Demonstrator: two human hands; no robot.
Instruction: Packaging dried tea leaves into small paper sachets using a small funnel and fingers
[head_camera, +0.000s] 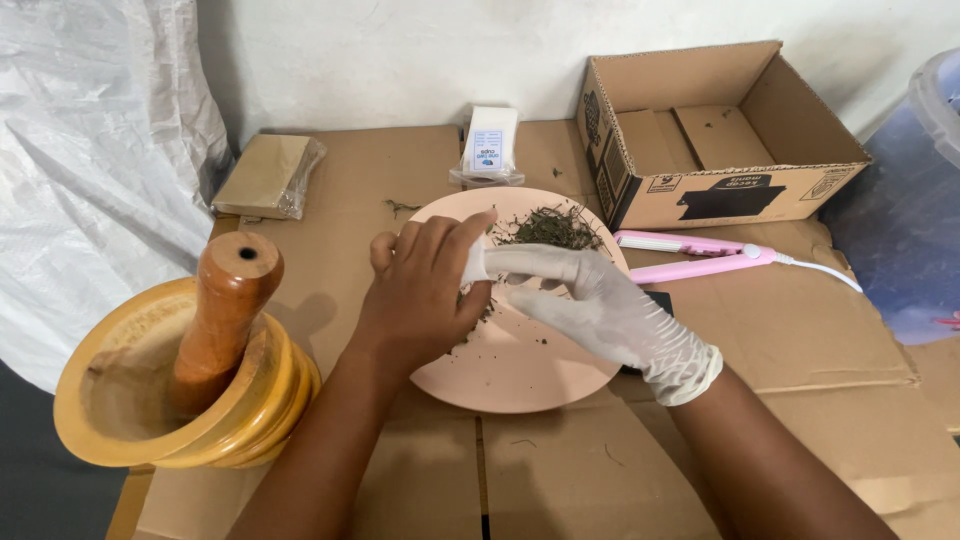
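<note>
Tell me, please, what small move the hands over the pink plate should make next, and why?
Probably the left hand should keep pinching the glove's fingertip and tug it away. The white glove covers the right hand only to the wrist and looks loose and wrinkled; both hands meet above the pink plate of dried herbs.

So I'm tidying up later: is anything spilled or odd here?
Yes: herb bits lie on the cardboard off the pink plate. Only the right hand wears a glove; the left hand is bare, pinching its fingertip.
</note>
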